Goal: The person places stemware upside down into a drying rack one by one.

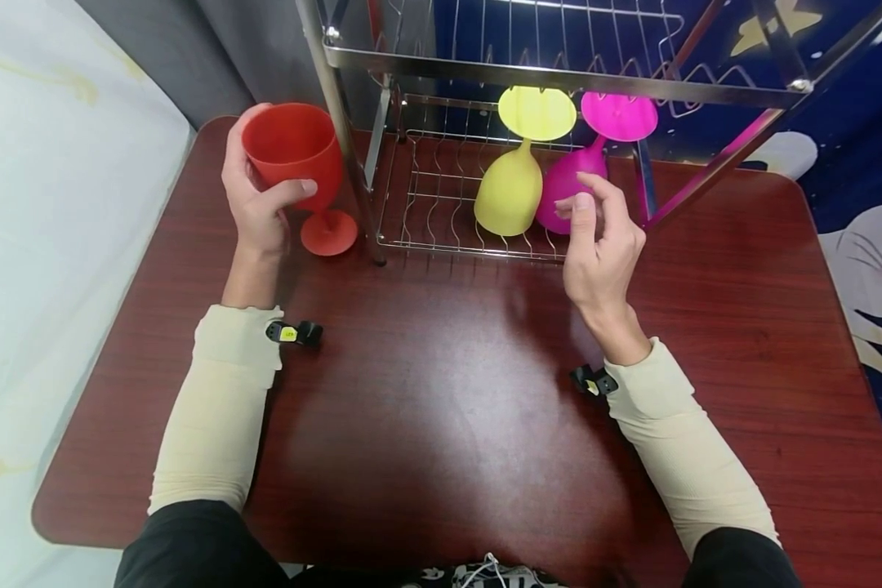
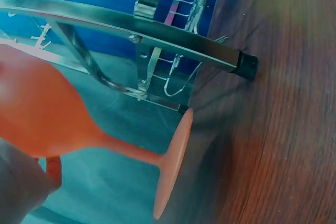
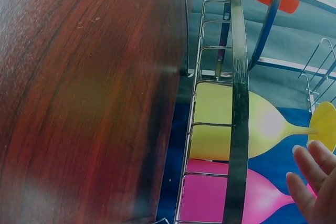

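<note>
My left hand (image 1: 259, 208) grips a red goblet (image 1: 294, 151) by its bowl, thumb across the near side. The goblet is upright, with its foot (image 2: 173, 163) close over the table, left of the rack. On the rack's lower tier, a yellow goblet (image 1: 510, 192) and a magenta goblet (image 1: 572, 180) stand upside down side by side. My right hand (image 1: 604, 245) is in front of the magenta goblet, fingers loosely bent with nothing held. In the right wrist view, its fingers (image 3: 307, 169) overlap the magenta stem.
A two-tier metal dish rack (image 1: 559, 75) stands at the back of the brown wooden table (image 1: 441, 392). One front leg (image 1: 356, 163) rises just right of the red goblet. Behind are a grey curtain (image 1: 279, 49) and dark blue patterned cloth (image 1: 853, 122).
</note>
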### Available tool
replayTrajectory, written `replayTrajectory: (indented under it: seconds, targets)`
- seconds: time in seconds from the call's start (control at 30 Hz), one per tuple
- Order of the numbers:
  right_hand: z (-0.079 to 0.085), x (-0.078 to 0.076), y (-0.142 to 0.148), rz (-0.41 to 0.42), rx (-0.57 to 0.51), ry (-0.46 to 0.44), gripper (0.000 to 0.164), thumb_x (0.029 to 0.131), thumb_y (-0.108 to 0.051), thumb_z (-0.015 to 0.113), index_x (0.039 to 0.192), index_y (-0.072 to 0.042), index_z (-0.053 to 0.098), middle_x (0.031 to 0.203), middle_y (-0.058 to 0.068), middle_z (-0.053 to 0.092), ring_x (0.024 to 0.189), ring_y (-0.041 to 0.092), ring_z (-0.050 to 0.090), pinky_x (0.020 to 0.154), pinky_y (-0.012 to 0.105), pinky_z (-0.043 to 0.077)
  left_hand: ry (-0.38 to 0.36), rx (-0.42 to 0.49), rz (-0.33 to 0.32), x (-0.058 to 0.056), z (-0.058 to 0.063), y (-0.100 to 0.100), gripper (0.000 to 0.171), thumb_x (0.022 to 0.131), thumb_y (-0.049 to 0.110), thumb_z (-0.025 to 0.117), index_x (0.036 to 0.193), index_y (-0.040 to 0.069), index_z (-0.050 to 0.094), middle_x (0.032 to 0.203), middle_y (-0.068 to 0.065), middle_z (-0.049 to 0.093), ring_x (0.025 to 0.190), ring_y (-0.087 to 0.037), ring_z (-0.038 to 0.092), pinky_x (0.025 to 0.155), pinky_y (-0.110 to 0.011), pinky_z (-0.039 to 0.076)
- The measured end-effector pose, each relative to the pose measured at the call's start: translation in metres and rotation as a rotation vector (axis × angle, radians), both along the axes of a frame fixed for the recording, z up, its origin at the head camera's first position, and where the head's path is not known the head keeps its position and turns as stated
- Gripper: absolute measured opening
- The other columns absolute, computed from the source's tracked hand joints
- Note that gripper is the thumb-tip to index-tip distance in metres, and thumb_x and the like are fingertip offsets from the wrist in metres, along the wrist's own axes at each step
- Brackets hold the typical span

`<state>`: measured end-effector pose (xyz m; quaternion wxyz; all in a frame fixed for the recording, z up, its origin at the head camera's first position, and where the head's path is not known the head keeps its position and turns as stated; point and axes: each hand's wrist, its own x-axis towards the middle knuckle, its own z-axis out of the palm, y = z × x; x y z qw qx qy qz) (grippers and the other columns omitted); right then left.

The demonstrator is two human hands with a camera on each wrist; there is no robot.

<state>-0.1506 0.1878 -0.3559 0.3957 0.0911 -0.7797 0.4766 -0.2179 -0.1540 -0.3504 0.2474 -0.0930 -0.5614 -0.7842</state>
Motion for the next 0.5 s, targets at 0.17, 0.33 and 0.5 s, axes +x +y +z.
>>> replayTrajectory:
  seconds: [0.17,0.33,0.5]
  targets:
    - [0.001,0.0,0.001,0.034,0.001,-0.027,0.032,0.1,-0.021,0.048,0.103,0.001,0.071,0.077,0.013,0.072,0.07,0.014,0.067,0.065,0.018,0.047,0.046,0.13,-0.113,-0.004,-0.006,-0.005,0.07,0.055,-0.006,0.068,0.124,-0.002,0.057,0.12,-0.022,0.059,0.111,-0.033,0.054,0.088,-0.041,0.05]
    - [0.004,0.001,0.0,0.083,-0.101,-0.106,0.031,0.101,-0.015,0.047,0.097,0.004,0.071,0.074,0.019,0.071,0.066,0.008,0.069,0.068,0.021,0.055,0.044,0.245,-0.222,-0.003,-0.007,-0.01,0.068,0.055,-0.009,0.064,0.122,-0.005,0.057,0.118,-0.022,0.059,0.11,-0.034,0.054,0.085,-0.042,0.05]
    - [0.006,0.001,-0.001,0.081,-0.119,-0.12,0.031,0.101,-0.01,0.045,0.096,0.009,0.069,0.073,0.025,0.069,0.065,0.007,0.069,0.068,0.023,0.057,0.076,0.275,-0.351,0.0,-0.007,-0.015,0.069,0.053,-0.012,0.063,0.122,-0.01,0.056,0.118,-0.024,0.059,0.11,-0.037,0.053,0.085,-0.043,0.05]
